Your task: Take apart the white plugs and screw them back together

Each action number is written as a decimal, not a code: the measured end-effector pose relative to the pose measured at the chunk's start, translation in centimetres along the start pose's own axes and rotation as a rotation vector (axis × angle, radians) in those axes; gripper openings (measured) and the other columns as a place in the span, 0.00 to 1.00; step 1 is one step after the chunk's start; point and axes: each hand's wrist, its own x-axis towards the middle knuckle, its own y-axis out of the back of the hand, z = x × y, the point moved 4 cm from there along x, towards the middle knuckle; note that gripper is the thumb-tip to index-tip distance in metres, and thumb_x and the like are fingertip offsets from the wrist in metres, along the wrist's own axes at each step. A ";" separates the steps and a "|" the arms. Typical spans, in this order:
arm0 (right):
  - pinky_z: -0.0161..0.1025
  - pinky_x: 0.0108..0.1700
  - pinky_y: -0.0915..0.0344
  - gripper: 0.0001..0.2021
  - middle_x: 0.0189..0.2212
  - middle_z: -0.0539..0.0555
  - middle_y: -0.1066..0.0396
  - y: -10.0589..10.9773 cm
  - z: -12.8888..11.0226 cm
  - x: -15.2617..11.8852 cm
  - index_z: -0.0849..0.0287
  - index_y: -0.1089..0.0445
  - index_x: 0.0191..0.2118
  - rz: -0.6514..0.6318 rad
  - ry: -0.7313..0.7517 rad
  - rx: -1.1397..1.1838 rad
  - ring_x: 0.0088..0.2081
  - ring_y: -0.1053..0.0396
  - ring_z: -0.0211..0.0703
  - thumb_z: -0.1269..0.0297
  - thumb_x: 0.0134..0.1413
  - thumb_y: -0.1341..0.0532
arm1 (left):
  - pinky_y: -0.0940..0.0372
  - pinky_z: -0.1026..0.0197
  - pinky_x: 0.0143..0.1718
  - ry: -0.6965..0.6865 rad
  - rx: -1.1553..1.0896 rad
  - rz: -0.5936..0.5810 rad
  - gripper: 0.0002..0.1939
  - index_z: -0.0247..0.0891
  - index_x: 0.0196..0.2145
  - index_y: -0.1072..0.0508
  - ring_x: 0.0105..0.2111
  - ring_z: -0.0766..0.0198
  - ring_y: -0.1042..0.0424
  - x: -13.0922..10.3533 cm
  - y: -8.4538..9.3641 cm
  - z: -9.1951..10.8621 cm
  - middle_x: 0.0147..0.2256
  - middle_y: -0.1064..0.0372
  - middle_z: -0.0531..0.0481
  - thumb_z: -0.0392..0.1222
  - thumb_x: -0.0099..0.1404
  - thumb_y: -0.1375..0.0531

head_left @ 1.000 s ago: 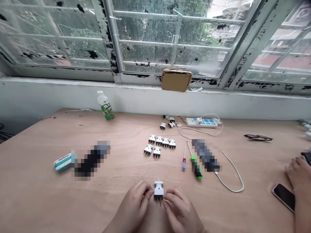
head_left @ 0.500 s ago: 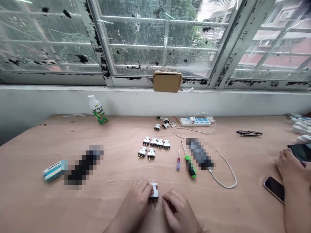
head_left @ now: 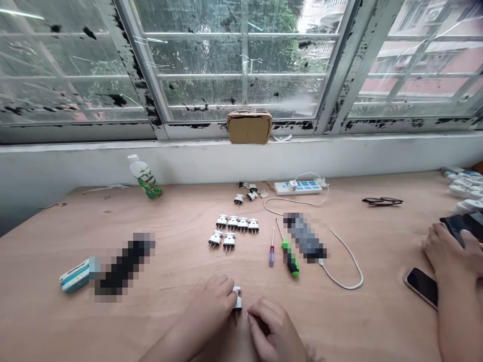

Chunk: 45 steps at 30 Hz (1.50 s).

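Note:
At the table's near edge, my left hand (head_left: 217, 301) grips a white electrical plug (head_left: 237, 299) with a dark base, its prongs pointing toward me. Fingers cover the plug's left side. Just right of it, my right hand (head_left: 273, 324) is curled with thumb and forefinger close together; whatever it may hold is hidden. Farther forward stand several similar plugs (head_left: 233, 223) in two rows. To their right lie a small screwdriver (head_left: 271, 254) with a purple handle and a larger green-and-black screwdriver (head_left: 290, 257).
Behind the rows are loose plugs (head_left: 238, 199) and a power strip (head_left: 298, 187) with a white cable. A bottle (head_left: 145, 177), a blue-white packet (head_left: 76, 274), glasses (head_left: 382, 201) and a phone (head_left: 421, 285) lie around. Another person's hands (head_left: 449, 254) are at right.
The whole view has shifted slightly. My left hand has turned further over the plug, covering more of it. My right hand stays curled beside it.

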 end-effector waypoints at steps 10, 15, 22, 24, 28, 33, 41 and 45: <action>0.34 0.32 0.37 0.08 0.25 0.50 0.31 -0.1 0.0 0.0 0.56 0.33 0.30 0.044 -0.005 0.006 0.28 0.32 0.39 0.74 0.57 0.46 | 0.35 0.59 0.28 0.177 -0.245 -0.010 0.26 0.41 0.28 0.28 0.29 0.67 0.30 -0.8 1.7 -0.9 0.29 0.31 0.53 0.47 0.74 0.60; 0.36 0.33 0.35 0.09 0.27 0.52 0.31 2.2 0.6 0.5 0.57 0.31 0.35 0.060 -0.017 -0.079 0.29 0.31 0.41 0.72 0.61 0.48 | 0.33 0.59 0.37 0.232 -0.363 -0.004 0.10 0.42 0.36 0.27 0.35 0.63 0.29 -1.9 2.2 -0.6 0.35 0.30 0.50 0.39 0.71 0.48; 0.47 0.41 0.33 0.11 0.38 0.60 0.31 8.7 5.9 1.4 0.59 0.31 0.47 0.352 -0.129 -0.639 0.39 0.31 0.52 0.65 0.61 0.44 | 0.36 0.59 0.37 0.195 -0.345 0.045 0.11 0.42 0.34 0.27 0.36 0.61 0.31 -2.7 1.2 -0.1 0.36 0.31 0.48 0.37 0.70 0.48; 0.47 0.37 0.33 0.17 0.36 0.59 0.33 8.9 7.0 1.5 0.60 0.33 0.53 0.320 -0.202 -0.740 0.38 0.31 0.54 0.61 0.60 0.44 | 0.36 0.59 0.38 0.195 -0.382 0.051 0.11 0.42 0.34 0.26 0.36 0.61 0.31 -2.7 1.1 -0.2 0.36 0.31 0.48 0.37 0.70 0.48; 0.45 0.34 0.35 0.23 0.32 0.56 0.35 7.8 7.6 1.7 0.59 0.38 0.59 0.283 -0.210 -0.832 0.35 0.33 0.53 0.58 0.60 0.42 | 0.35 0.59 0.39 0.185 -0.431 0.080 0.11 0.43 0.37 0.25 0.37 0.60 0.30 -2.9 0.7 -0.6 0.37 0.29 0.47 0.37 0.70 0.48; 0.44 0.33 0.39 0.16 0.30 0.57 0.34 7.1 7.1 2.4 0.61 0.33 0.49 0.359 -0.199 -0.845 0.33 0.34 0.52 0.57 0.62 0.45 | 0.34 0.57 0.42 0.192 -0.496 0.099 0.14 0.45 0.49 0.28 0.40 0.58 0.29 -3.4 0.8 -0.8 0.40 0.27 0.46 0.37 0.69 0.46; 0.43 0.37 0.34 0.16 0.36 0.61 0.27 10.0 5.5 3.1 0.63 0.31 0.45 0.491 -0.166 -0.742 0.37 0.29 0.51 0.56 0.64 0.47 | 0.34 0.57 0.44 0.302 -0.576 0.109 0.14 0.45 0.49 0.29 0.42 0.58 0.29 -3.5 0.6 -1.0 0.42 0.30 0.46 0.38 0.66 0.43; 0.42 0.36 0.33 0.19 0.36 0.59 0.26 13.2 2.0 2.5 0.63 0.28 0.49 0.707 -0.201 -0.597 0.33 0.30 0.47 0.53 0.58 0.38 | 0.34 0.57 0.43 0.317 -0.601 0.110 0.12 0.44 0.46 0.28 0.41 0.57 0.30 -3.2 0.4 -1.1 0.41 0.30 0.47 0.38 0.65 0.42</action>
